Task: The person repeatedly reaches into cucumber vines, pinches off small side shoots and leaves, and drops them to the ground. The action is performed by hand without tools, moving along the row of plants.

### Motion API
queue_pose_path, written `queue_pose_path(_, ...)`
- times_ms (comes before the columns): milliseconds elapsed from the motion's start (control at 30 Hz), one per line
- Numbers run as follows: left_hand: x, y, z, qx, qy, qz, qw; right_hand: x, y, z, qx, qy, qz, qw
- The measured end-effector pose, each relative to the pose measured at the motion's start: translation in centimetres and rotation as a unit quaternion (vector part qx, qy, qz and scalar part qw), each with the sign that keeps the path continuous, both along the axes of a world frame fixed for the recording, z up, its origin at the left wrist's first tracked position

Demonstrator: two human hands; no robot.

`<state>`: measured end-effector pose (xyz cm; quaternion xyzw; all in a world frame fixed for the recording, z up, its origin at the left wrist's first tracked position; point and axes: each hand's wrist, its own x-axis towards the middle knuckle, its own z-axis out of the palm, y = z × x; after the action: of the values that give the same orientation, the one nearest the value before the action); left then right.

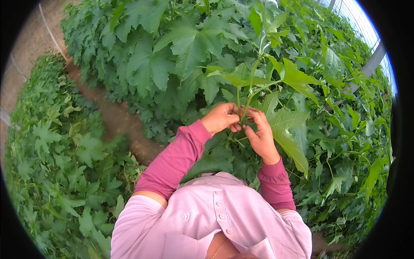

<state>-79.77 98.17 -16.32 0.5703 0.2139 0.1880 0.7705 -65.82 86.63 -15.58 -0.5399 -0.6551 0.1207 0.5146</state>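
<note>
A light green vine stem (pixel 248 103) with tendrils at its top rises between my two hands. My left hand (pixel 223 117) pinches the lower stem and a thin leaf stalk (pixel 238 97) beside it between thumb and fingers. From the other side my right hand (pixel 259 136) holds the same stem, its fingertips partly behind it and its thumb in front. A broad pale green lobed leaf (pixel 288 124) hangs just right of my right hand. Another bright leaf (pixel 298 78) spreads above it. Foliage and my fingers hide the stem's lower end.
Dense lobed foliage (pixel 194 39) fills the area ahead, with more vines (pixel 343 155) on the right. A bare soil path (pixel 119 119) runs at the left, beside another leafy row (pixel 64 181). A grey post (pixel 372 63) slants at the upper right.
</note>
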Motion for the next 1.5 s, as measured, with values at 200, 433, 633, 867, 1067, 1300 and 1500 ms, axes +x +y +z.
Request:
queue_pose_path(200,-1.6,0.0,-1.9,-0.027,-0.021,0.004,0.999,0.6,0.3,0.5,-0.055,-0.052,-0.035,0.997)
queue_pose_path(433,-3.3,-0.4,-6.5,0.274,0.122,-0.019,0.954,0.1,1.0,0.2,0.013,-0.124,-0.064,0.99)
queue_pose_path(633,-3.1,-1.9,-4.4,0.249,0.226,-0.025,0.941,0.2,1.2,0.8,0.051,-0.206,-0.079,0.974)
queue_pose_path(867,-3.6,-0.6,-7.2,0.054,0.153,0.016,0.987,0.5,-0.5,3.2,-0.03,-0.258,-0.005,0.966)
queue_pose_path(1067,-4.8,0.3,-9.6,-0.106,0.048,0.096,0.989,-0.8,-2.0,3.6,-0.147,-0.161,0.39,0.894)
queue_pose_path(1300,-3.9,0.9,-11.5,-0.195,0.007,0.137,0.971,-1.2,4.3,-11.3,-0.316,-0.173,0.322,0.875)
queue_pose_path(1500,-2.6,3.2,-13.3,-0.104,0.05,0.272,0.955,5.0,9.2,-16.8,-0.259,-0.193,0.152,0.934)
